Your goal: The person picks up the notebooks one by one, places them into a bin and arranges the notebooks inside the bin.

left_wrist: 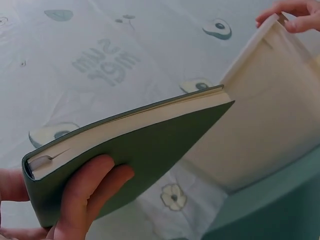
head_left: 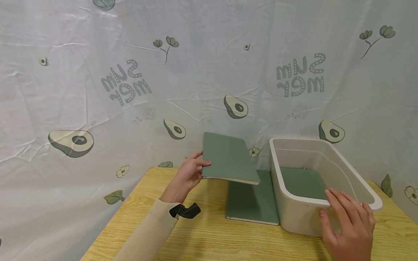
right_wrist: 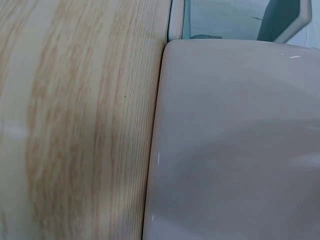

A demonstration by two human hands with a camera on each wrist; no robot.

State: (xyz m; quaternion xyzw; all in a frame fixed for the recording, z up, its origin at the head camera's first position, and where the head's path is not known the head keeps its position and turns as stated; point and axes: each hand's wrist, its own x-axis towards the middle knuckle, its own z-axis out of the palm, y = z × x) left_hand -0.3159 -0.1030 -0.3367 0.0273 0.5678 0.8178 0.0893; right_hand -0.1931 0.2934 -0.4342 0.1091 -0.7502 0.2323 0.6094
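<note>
My left hand (head_left: 188, 174) grips the left edge of a green hardcover notebook (head_left: 228, 156), held tilted above the table. The left wrist view shows its cream page edges (left_wrist: 135, 117) and a ribbon end near the spine, with fingers on one cover. Below it, a second green notebook (head_left: 253, 206) lies flat against the side of a beige plastic bin (head_left: 303, 219). Another green notebook (head_left: 300, 182) lies inside the bin. At the bin's near rim, my right hand (head_left: 351, 226) holds on, fingers over the edge and thumb outside. The right wrist view does not show that hand.
A light wood table (head_left: 209, 239) carries the bin on its right part. Behind the table hangs a pale curtain (head_left: 202, 79) printed with avocados and flowers. The bin's wall (right_wrist: 235, 140) stands directly on the wood grain in the right wrist view.
</note>
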